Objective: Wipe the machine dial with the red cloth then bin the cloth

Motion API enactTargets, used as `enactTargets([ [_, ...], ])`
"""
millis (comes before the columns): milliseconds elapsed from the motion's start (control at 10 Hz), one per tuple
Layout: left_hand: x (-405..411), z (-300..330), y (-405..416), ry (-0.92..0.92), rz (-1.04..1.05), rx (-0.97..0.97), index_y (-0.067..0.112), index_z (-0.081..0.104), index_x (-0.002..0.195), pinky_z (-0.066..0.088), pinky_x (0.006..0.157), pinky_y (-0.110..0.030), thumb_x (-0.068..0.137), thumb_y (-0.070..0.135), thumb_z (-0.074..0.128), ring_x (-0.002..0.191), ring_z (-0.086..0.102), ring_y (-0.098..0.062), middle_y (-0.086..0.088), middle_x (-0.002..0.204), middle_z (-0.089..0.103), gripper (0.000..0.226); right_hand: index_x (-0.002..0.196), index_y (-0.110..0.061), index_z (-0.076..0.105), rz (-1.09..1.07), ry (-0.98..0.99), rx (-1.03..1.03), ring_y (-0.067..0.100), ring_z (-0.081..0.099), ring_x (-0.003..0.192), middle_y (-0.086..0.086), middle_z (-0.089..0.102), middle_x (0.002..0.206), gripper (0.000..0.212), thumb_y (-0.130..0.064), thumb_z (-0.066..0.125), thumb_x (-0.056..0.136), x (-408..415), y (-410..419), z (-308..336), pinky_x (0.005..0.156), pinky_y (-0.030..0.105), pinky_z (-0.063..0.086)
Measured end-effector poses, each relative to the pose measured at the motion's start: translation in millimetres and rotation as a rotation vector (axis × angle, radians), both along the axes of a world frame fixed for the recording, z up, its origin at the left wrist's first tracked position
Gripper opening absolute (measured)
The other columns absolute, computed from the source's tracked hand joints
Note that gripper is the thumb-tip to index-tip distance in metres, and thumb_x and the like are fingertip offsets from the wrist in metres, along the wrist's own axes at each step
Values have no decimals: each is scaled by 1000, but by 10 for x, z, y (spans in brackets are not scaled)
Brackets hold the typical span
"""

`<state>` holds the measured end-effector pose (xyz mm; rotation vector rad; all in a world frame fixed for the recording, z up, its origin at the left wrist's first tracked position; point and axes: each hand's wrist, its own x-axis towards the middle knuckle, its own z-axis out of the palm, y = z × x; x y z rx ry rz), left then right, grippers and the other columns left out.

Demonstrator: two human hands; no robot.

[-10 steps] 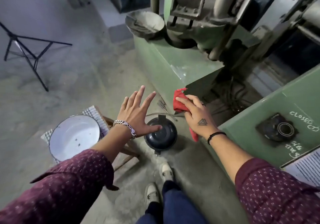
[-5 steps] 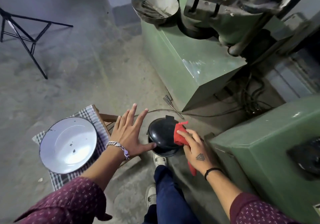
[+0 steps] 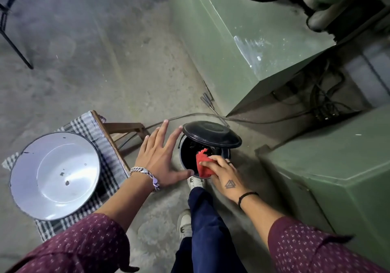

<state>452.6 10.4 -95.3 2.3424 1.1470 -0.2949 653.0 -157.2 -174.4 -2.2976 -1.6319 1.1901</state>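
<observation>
Red cloth [image 3: 203, 165] sits bunched in the right hand [image 3: 224, 174], whose grip closes on it with fingers pressed over its near side. From that grip the cloth's ragged free corner points away from the person and into the dark mouth of the black bin [image 3: 190, 156], while its lower end lies at the bin's near rim. Its long axis runs roughly from the near rim toward the bin's far side, slightly tilted up at the far tip. Just beyond the grip, the bin's black lid [image 3: 211, 134] stands tipped open over the far half of the opening. To the left of the grip, the left hand [image 3: 161, 160] is spread flat with fingers wide, holding nothing; its thumb reaches toward the bin's near rim and its fingertips lie beside the bin's left wall, though contact cannot be told. Directly below the grip, a white shoe [image 3: 195, 183] meets the base of the bin. Further left of the grip, a white enamel basin [image 3: 54, 175] rests on a checked cloth [image 3: 107, 152] over a wooden stool [image 3: 118, 129]. To the right of the grip rises a green machine body [image 3: 329, 167].
</observation>
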Motion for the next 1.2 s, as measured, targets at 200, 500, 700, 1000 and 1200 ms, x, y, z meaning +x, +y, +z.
enactTargets([
  [200, -89, -156, -56, -4, 2, -14, 46, -2, 172, 19, 133, -62, 59, 102, 57, 168, 7, -37, -6, 184, -14, 139, 151, -43, 64, 35, -25, 9, 36, 60, 129, -6, 52, 161, 62, -14, 64, 97, -76, -47, -128, 106, 56, 59],
  [500, -196, -141, -113, -7, -10, -1, 48, -5, 171, 17, 134, -62, 57, 101, 62, 169, 3, -36, -4, 183, -17, 143, 170, -64, -9, 119, -128, -115, 38, -6, 174, -16, -24, 185, 116, -62, 73, 88, -153, 42, -82, 132, 75, 11],
  [700, -253, 67, -117, 28, -29, 21, 52, -14, 168, 10, 136, -59, 50, 104, 56, 169, -3, -34, -1, 182, -23, 147, 168, -64, -14, 60, -211, -27, 37, -2, 175, -17, -24, 185, 126, -80, 70, 76, -81, -40, 161, 134, 73, 10],
  [1000, -210, 1044, -33, -32, -59, 177, 52, -16, 168, 9, 135, -60, 51, 104, 61, 169, -3, -35, -2, 181, -24, 149, 171, -61, -15, 1, -314, 244, 38, 3, 175, -20, -26, 185, 129, -87, 66, 73, 68, 246, 1322, 134, 73, 12],
  [1200, -108, 2008, 57, -187, -53, 380, 52, -13, 168, 10, 135, -60, 48, 109, 56, 169, 0, -36, -1, 182, -20, 151, 169, -64, -16, -55, -415, 462, 38, 2, 175, -21, -23, 186, 130, -89, 66, 72, 193, 426, 2401, 135, 74, 10],
])
